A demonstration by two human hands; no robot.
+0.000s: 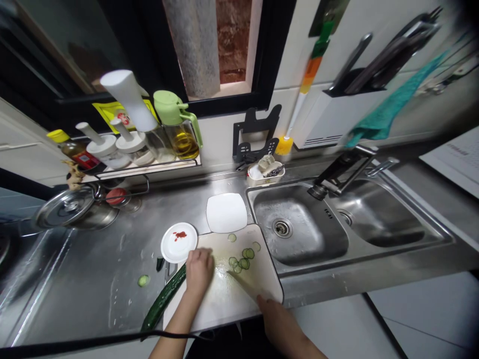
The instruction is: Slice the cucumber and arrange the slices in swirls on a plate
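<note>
On the white cutting board (209,314) my left hand (199,271) is closed over the upper end of a long dark green cucumber (164,300); the cucumber's other end sticks out past the board's left edge. My right hand (275,316) grips a kitchen knife (242,285), its blade low over the board and its tip pointing up and left. Several thin cucumber slices (245,259) lie beyond the blade, some overlapping. A round white plate (167,252) with small red pieces sits just beyond my left hand. Behind the board is a white square plate (226,213).
A steel double sink (299,249) with a black faucet (333,174) lies to the right. A cucumber end piece (143,280) rests on the counter at left. At the back left, a shelf (145,171) carries an oil bottle (183,139) and seasoning jars. Below it stands a lidded pot (75,212).
</note>
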